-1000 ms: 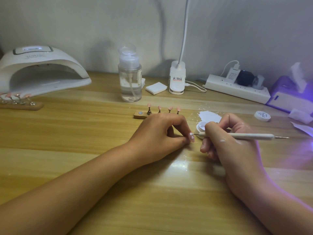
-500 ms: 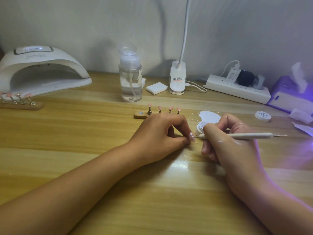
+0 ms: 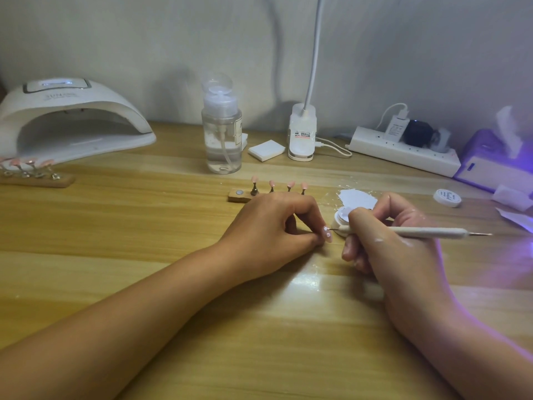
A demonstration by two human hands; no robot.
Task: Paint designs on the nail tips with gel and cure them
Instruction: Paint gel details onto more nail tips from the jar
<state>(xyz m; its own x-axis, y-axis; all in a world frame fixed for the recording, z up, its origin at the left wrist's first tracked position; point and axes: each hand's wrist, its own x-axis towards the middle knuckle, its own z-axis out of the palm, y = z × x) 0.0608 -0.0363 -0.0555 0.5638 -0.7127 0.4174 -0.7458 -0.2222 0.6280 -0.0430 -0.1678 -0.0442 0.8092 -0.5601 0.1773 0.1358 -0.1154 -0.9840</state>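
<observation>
Nail tip (image 3: pixel 327 234) and pen (image 3: pixel 403 231) barely shifted

a plain pale grey wall (image 3: pixel 115 39) rises behind a light wooden table (image 3: pixel 115 241); a violet glow (image 3: pixel 519 249) tints its right edge.

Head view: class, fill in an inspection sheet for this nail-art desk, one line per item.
Surface: wooden table, white smears by the gel pot.
Job's things: nail tip, dotting pen tip at it; four tips on a stand; second stand by the curing lamp.
Clutter: pump bottle, white pad, jar lid, tissue box.
Hands: left hand pinches the nail tip; right hand holds the pen.
Cables: white lead from clip lamp towards power strip.
Surroundings: plain wall.
</observation>
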